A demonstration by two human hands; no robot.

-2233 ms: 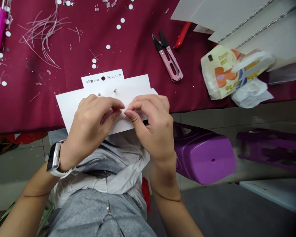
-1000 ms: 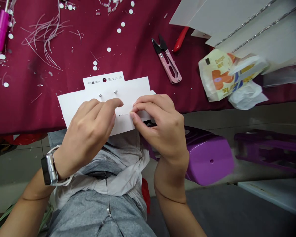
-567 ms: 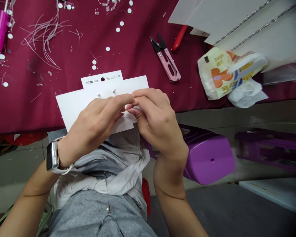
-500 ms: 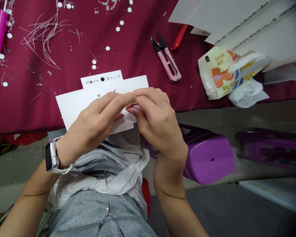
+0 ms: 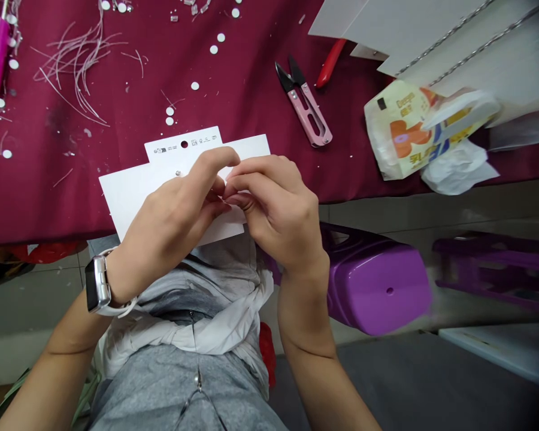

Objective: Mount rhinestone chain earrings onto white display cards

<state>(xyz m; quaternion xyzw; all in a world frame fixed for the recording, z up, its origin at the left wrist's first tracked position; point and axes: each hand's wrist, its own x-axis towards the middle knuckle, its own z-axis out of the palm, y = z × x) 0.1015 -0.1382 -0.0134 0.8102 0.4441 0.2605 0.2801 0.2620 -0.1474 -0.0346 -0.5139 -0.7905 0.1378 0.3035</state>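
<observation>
A white card (image 5: 130,185) with a holed tab and small print lies at the front edge of the dark red cloth. A small metallic piece (image 5: 178,173) shows on it. My left hand (image 5: 170,209), with a watch on the wrist, is over the card, its thumb and fingers pinched together. Against its fingertips, my right hand (image 5: 278,209) is also pinched, over the card's right part. Whatever the fingertips hold is too small or hidden to name.
Pink snips (image 5: 308,111) and a red handle (image 5: 331,63) lie beyond my right hand. A tissue pack (image 5: 399,134) sits at the right, near large white cards (image 5: 431,36). Clear threads (image 5: 78,66) and white dots are scattered left. Purple stools (image 5: 381,287) stand below.
My left index finger has lifted and bent, and its fingertips have come against those of my right hand. My right hand has shifted slightly left. The metallic piece at the card's middle is now covered.
</observation>
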